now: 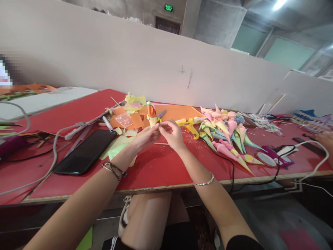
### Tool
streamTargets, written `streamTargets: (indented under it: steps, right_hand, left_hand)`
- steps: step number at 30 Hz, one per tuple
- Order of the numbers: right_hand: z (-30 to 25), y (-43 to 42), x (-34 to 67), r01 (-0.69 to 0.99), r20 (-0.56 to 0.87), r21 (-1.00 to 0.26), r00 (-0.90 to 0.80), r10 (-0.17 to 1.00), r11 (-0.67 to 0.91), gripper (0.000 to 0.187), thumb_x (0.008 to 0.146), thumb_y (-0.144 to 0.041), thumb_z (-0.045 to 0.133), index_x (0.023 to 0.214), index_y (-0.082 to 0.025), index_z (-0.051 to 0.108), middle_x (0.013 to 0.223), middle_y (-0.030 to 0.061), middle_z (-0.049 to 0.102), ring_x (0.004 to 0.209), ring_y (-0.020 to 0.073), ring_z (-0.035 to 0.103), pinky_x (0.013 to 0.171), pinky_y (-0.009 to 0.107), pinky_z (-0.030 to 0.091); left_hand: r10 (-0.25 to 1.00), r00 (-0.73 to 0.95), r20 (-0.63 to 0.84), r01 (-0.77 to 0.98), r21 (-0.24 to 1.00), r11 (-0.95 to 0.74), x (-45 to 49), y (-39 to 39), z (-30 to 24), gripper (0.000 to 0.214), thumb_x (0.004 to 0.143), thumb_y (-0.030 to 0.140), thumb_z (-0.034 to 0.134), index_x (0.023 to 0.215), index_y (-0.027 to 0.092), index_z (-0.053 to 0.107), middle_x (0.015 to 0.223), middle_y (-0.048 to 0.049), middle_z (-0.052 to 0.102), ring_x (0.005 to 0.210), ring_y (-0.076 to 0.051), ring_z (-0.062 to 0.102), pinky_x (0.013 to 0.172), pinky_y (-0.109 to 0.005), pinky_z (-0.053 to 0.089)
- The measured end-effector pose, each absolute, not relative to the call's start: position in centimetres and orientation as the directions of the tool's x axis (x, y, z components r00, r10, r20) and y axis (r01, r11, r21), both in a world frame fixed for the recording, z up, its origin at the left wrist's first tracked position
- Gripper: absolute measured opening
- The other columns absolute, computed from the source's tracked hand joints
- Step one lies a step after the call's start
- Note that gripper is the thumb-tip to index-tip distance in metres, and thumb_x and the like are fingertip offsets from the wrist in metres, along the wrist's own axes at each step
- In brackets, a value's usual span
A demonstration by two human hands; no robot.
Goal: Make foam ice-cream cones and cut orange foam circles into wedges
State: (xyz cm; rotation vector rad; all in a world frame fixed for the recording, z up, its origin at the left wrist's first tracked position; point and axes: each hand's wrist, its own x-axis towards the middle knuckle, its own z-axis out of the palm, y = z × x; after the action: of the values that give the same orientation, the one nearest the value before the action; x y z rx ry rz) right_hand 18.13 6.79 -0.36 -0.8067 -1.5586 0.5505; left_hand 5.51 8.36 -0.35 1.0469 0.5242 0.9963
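Observation:
A small paper ice cream cone (pixel 152 121) stands upright above the red table, with a pale yellow cone, orange folded paper on top and a pale green ball at its peak. My left hand (pixel 147 136) is closed around its lower end, hiding the tip. Thumb and forefinger of my right hand (pixel 171 134) are pinched together at the cone's lower right side, against my left fingertips. Just right of my right hand lies a yellow glue gun (pixel 191 127). Behind the hands, grey scissor blades (pixel 162 114) rest on orange paper (pixel 177 111).
Several pastel paper cones (pixel 226 130) are heaped at right, beside a round white lid (pixel 265 159) and black cable (pixel 232 170). A phone (pixel 84 152), marker (pixel 107 123) and paper scraps (pixel 122 118) lie at left. A pale partition (pixel 130 62) stands behind. Another person's hand (pixel 325 144) shows at far right.

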Motion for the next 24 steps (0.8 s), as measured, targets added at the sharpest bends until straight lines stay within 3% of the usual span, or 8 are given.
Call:
streamTargets:
  steps: [6,13,18,24]
  right_hand:
    - [-0.49,6.8,18.05,0.157,0.637,-0.76,-0.011,0.771,0.63,0.008,0.076,-0.029,0.055,0.072,-0.022,0.057,0.076,0.0,0.056,0.074,0.0139,0.056,0.067,0.027,0.048]
    - [-0.05,7.05,18.17,-0.089,0.524,-0.838,0.138,0.84,0.538,0.019,0.072,-0.04,0.059,0.074,-0.021,0.057,0.072,-0.0005,0.062,0.069,0.0134,0.058,0.069,0.028,0.05]
    - [-0.12,7.16,18.1,-0.105,0.511,-0.845,0.131,0.849,0.525,0.024,0.075,-0.043,0.055,0.084,-0.022,0.063,0.07,0.0001,0.065,0.068,0.014,0.061,0.069,0.03,0.05]
    - [-0.49,7.57,18.15,-0.16,0.495,-0.841,0.161,0.854,0.517,0.024,0.068,-0.043,0.064,0.076,-0.021,0.058,0.071,0.0007,0.066,0.066,0.0147,0.063,0.069,0.032,0.052]
  left_hand:
    - [0.882,0.465,0.079,-0.431,0.89,0.148,5.54,8.03,0.09,0.04,0.073,0.034,0.067,0.051,0.017,0.038,0.047,0.009,0.021,0.041,-0.004,0.021,0.038,-0.017,0.021]
    - [0.914,0.398,0.083,-0.472,0.873,0.126,5.46,8.31,0.05,0.03,0.078,0.029,0.062,0.058,0.015,0.045,0.046,0.0099,0.021,0.039,-0.003,0.019,0.037,-0.015,0.021]
    - [0.893,0.446,0.061,-0.454,0.875,0.166,5.52,8.32,-0.07,0.028,0.076,0.032,0.064,0.062,0.014,0.049,0.046,0.01,0.023,0.039,-0.003,0.02,0.037,-0.014,0.022]
    - [0.886,0.462,0.029,-0.441,0.875,0.201,5.51,8.25,-0.09,0.024,0.078,0.031,0.063,0.068,0.011,0.055,0.046,0.0102,0.023,0.039,-0.003,0.02,0.036,-0.014,0.021]
